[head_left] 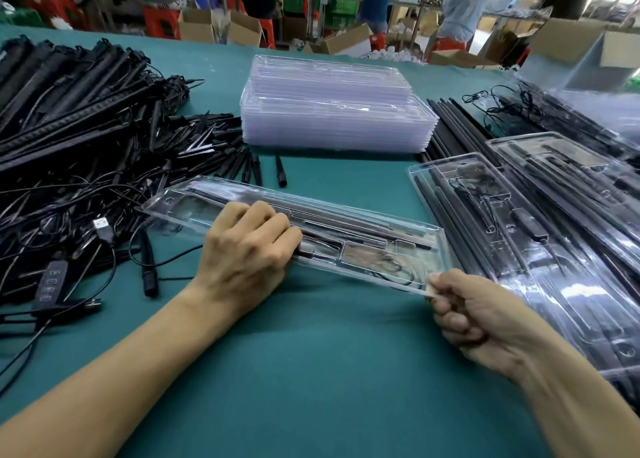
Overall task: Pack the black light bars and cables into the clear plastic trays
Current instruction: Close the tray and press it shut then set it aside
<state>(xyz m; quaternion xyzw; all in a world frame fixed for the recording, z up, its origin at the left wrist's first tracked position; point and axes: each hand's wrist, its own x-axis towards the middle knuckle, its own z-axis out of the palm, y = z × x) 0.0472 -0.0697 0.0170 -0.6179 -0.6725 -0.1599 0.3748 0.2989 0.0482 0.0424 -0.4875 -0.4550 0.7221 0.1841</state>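
A clear plastic tray [367, 222] lies slanted on the green table in front of me, with black light bars [346, 220] and a coiled cable [388, 262] inside. My left hand [247, 250] lies over the tray's middle with fingers curled, pressing on a black part in it. My right hand [464, 314] pinches the tray's near right corner between thumb and fingers.
A heap of black bars and cables [76, 139] fills the left side, with a USB plug [104, 227]. A stack of empty clear trays [332, 111] stands at the back centre. Filled trays [540, 222] and loose black rods [453, 125] lie at the right. People and cardboard boxes are behind.
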